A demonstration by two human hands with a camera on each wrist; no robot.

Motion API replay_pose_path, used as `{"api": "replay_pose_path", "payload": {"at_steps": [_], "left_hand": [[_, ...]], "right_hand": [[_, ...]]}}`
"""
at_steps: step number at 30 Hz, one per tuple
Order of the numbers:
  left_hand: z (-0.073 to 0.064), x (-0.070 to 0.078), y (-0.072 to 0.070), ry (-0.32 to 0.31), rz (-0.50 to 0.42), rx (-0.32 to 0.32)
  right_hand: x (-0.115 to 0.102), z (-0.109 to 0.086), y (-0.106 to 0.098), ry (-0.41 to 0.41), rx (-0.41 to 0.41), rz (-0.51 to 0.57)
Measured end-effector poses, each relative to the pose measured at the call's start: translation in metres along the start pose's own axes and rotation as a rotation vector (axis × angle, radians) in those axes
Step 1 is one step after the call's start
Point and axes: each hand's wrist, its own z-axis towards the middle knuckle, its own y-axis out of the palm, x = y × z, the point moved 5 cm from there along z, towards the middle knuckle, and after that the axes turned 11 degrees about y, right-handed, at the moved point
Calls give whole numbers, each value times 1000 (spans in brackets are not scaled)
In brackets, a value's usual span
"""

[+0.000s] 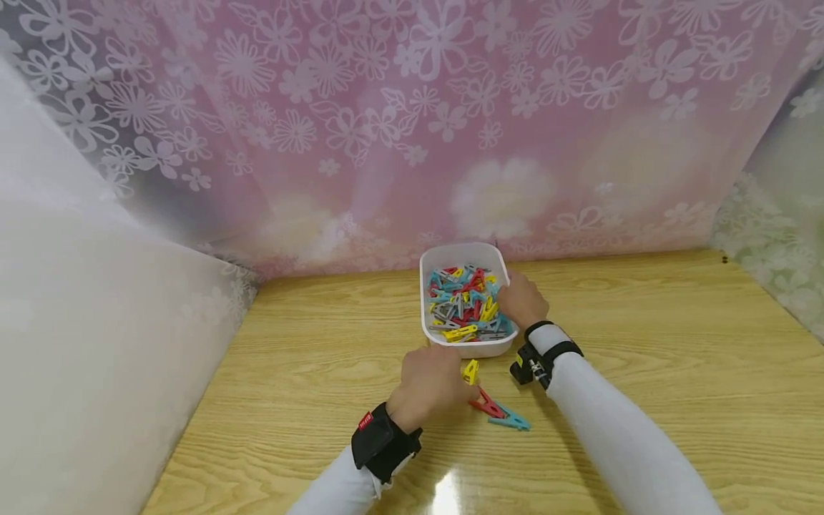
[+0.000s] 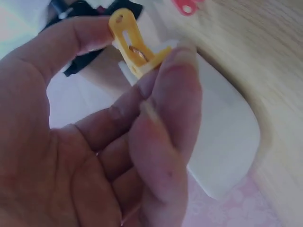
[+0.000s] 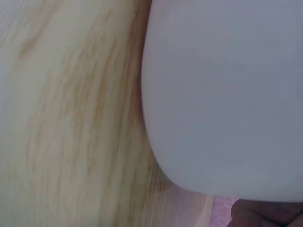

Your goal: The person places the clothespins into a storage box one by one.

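Observation:
My left hand (image 1: 433, 383) pinches a yellow clothespin (image 2: 129, 40) between thumb and fingers, just in front of a white plastic bin (image 1: 476, 350). Its wire spring shows in the left wrist view. Below the left fingertips, a red clothespin (image 1: 489, 406) overlaps a light blue clothespin (image 1: 511, 420) at its far end, both close over the table. My right hand (image 1: 523, 302) grips the bin's right rim, fingers bent over the edge. In the right wrist view the bin's outer wall (image 3: 227, 104) fills most of the picture, with a few dark fingers (image 3: 260, 213) at the bottom corner.
Inside the bin lies a heap of red, yellow, grey and light blue clothespins (image 1: 460, 304). The wood-grain table (image 1: 322, 357) meets a pink flowered curtain (image 1: 386, 179) at the back. White cloth (image 1: 96, 286) hangs along the left side.

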Motion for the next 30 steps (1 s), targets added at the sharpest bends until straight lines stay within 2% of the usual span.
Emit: {"api": "replay_pose_path", "payload": {"at_steps": [8,14,18,21,24,27,30], "left_hand": [[-7,2,-8,32,-66,35],[0,-2,-32,73,-95,131],[16,-11,-50,66,-121,196],[32,-20,-55,63,-142,230],[45,-28,-56,46,-157,236],[57,-37,-58,15,-130,227],[70,-42,-65,10,-87,240]], "right_hand": [[0,-1,0,17,-12,12],[-1,-2,-1,23,-24,24],[1,-1,-2,30,-34,10],[3,0,-3,49,-38,11],[5,1,-3,58,-29,17],[4,1,-1,40,-15,6],[3,2,0,36,-9,-5]]}}
